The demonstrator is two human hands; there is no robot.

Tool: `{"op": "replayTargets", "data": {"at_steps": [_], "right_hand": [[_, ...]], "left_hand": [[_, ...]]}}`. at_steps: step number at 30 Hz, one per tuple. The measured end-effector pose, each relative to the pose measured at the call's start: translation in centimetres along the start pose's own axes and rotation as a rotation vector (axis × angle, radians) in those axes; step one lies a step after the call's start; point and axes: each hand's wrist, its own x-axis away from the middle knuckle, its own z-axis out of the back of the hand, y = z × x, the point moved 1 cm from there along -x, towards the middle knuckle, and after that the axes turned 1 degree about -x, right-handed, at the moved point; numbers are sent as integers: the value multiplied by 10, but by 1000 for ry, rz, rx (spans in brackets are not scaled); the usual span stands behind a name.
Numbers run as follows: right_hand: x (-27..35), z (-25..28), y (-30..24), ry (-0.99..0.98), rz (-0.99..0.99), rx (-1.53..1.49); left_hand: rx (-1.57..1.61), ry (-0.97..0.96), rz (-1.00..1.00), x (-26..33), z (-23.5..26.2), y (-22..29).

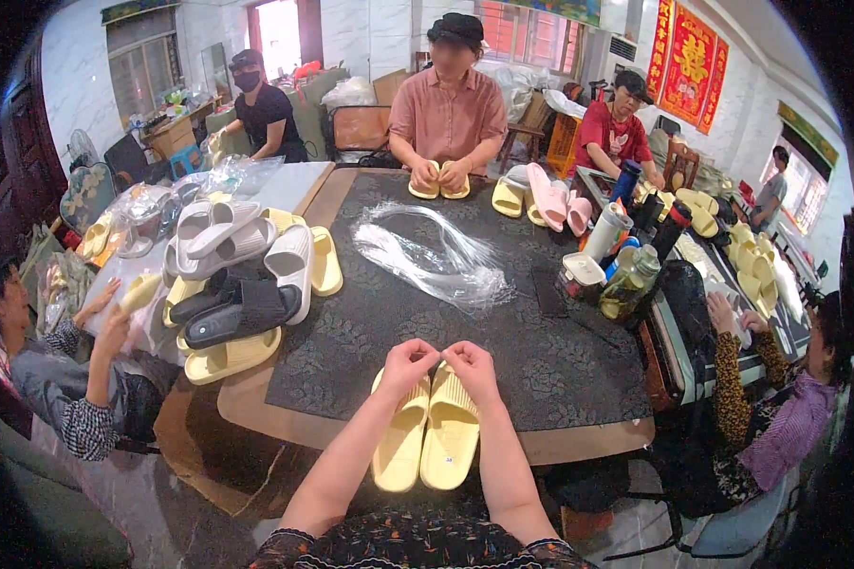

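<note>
A pair of pale yellow slide slippers [451,441] lies side by side at the near edge of the table, heels toward me. My left hand [409,365] is over the toe of the left slipper, thumb and fingers pinched together. Close beside it, my right hand [471,368] is pinched too, over the right slipper's toe. The fingertips of both hands nearly meet between the toes; whatever they pinch is too small to make out. Beyond my hands lies a bundle of clear plastic strips [427,251] on the dark patterned mat [541,370].
To the left stands a pile of grey, black and yellow slippers [242,313]. Bottles [633,283] and a lidded jar [580,273] crowd the right side. Across the table a person [449,119] holds yellow slippers. Other people work at left and right, near pink slippers [547,196].
</note>
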Motion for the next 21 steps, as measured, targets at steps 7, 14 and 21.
{"op": "replayTargets", "data": {"at_steps": [7,14,21], "right_hand": [[0,-1,0,-31,24,22],[2,0,-5,85,22,-20],[22,-1,-46,378,528,464]], "left_hand": [[28,29,-13,-1,1,-7],[112,65,16,0,3,1],[257,100,78,-1,1,13]]}}
